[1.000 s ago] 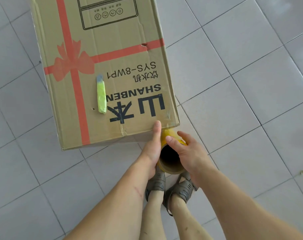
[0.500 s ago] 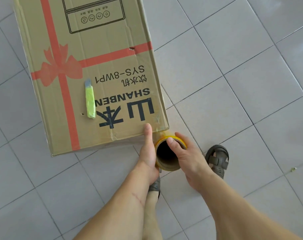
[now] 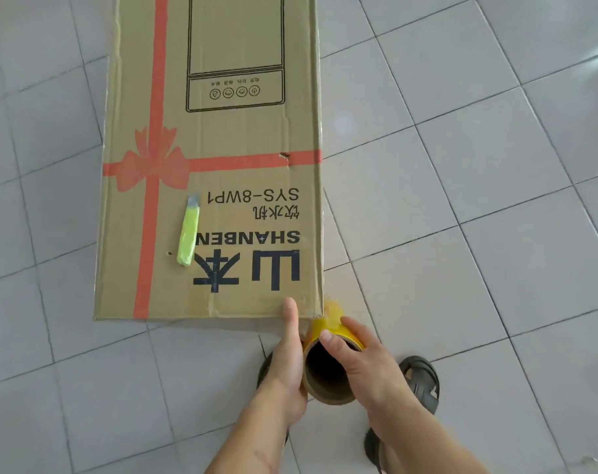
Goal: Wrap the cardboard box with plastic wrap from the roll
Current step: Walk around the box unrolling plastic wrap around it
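Box point(image 3: 222, 138) on floor point(image 3: 461, 165); knife point(image 3: 187, 234) on box top; roll point(image 3: 328, 367) at near-right corner.

The cardboard box point(image 3: 243, 142) is tan brown, printed with a red ribbon-and-bow pattern and black lettering and line drawing. On it lies a utility knife point(image 3: 188, 236) in neon yellow-green with a grey tip. The roll point(image 3: 331, 357) shows yellow wrap over a brown core; the sandal point(image 3: 422, 383) is dark grey-brown on the pale grey tile floor point(image 3: 478, 234) with dark grout lines.

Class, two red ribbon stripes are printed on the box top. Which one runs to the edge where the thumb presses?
The long stripe, running lengthwise down the box; the cross stripe ends at the sides. The left hand thumb presses that near edge.
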The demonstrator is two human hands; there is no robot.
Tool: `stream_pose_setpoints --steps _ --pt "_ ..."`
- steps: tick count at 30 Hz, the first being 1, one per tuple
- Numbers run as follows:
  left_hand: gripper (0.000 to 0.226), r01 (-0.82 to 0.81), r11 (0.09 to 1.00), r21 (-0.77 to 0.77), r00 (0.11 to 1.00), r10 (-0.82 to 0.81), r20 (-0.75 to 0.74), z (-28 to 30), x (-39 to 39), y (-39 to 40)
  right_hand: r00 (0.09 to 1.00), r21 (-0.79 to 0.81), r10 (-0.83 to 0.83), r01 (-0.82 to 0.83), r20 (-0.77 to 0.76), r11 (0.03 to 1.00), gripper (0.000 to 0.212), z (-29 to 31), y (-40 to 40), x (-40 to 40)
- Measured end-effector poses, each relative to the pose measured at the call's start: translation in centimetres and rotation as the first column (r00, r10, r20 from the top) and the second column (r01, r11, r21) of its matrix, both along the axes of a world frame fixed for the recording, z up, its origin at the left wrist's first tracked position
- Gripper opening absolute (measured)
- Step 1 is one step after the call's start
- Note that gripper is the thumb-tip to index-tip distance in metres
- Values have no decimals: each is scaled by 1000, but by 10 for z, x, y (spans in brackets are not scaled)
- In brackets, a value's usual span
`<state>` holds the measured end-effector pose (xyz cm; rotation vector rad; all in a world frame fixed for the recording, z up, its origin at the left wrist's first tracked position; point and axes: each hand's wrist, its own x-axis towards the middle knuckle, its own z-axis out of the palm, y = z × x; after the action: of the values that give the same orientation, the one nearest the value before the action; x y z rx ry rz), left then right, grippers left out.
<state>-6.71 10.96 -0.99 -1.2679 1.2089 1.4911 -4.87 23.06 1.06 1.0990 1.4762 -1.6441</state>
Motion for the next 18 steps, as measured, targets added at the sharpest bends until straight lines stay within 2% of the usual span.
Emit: stream_pose_setpoints --steps 4,6,9,13,15,18 --pt "150 30 995 93 999 -32 15 6 3 7 990 106 141 -142 13 984 74 -1 16 -3" --pt "147 14 998 53 1000 -12 -27 2 6 11 982 126 189 -189 13 974 76 -1 22 -6" --pt "145 -33 997 -68 995 27 -95 -2 4 19 988 87 154 -151 -25 985 70 -1 21 -4" --pt "125 -61 998 13 995 62 -78 4 2 22 986 136 161 -154 -42 979 74 -1 22 -5" --pt "131 -76 995 64 994 81 -80 2 5 21 984 188 174 -166 -30 968 67 -3 26 -11" --pt "137 -192 979 73 978 197 -63 1 5 31 977 256 210 -194 -37 947 76 -3 29 -20"
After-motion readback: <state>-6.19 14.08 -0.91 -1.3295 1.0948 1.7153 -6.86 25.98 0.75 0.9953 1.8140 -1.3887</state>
